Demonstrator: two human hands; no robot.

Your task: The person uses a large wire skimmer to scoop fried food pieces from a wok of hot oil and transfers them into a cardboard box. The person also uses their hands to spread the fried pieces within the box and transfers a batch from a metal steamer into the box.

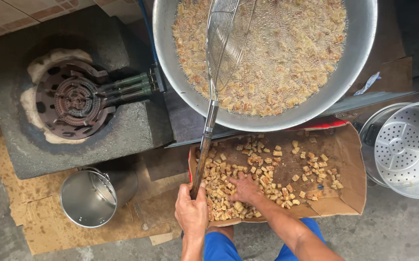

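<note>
My left hand (192, 210) grips the wooden handle of a long wire skimmer (225, 43), whose mesh head rests in the big metal wok (180, 72) of bubbling oil and golden fried pieces (286, 53). My right hand (244, 187) lies palm down on the pale cut pieces (262, 164) spread in an open cardboard box (349, 193) below the wok, fingers closing over some of them.
A gas burner (74, 101) sits in a concrete stove block at left. A shiny metal bucket (91, 198) lies tilted on flattened cardboard. A perforated steel strainer pot (407, 145) stands at right. My blue-clad knees (219, 246) are at the bottom edge.
</note>
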